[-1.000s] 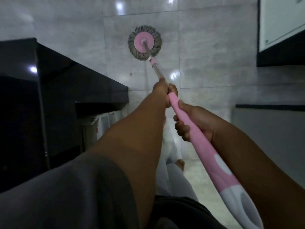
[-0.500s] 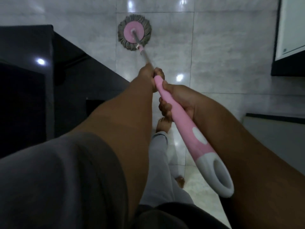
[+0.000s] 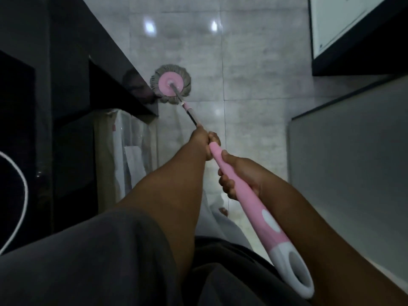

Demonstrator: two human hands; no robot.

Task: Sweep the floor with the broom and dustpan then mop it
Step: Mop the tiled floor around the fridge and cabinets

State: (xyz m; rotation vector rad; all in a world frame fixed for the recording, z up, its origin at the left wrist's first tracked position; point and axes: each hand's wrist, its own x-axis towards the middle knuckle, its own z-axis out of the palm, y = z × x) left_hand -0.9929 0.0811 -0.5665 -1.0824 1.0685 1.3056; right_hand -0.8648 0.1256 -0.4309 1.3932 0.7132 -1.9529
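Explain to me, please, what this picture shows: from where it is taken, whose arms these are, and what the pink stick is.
There is no machine here. A person wears a camera on the head, so the picture looks forward and down along that person's own two arms. The left hand holds the mop handle farther from the body, where the pink part meets the metal rod. The right hand holds it nearer the body. Both have their fingers curled round it. At the far end, the round mop head, pink in the middle with grey strands around, rests on the shiny grey tiled floor, close beside the corner of a dark cabinet. A bare foot shows below the arms.
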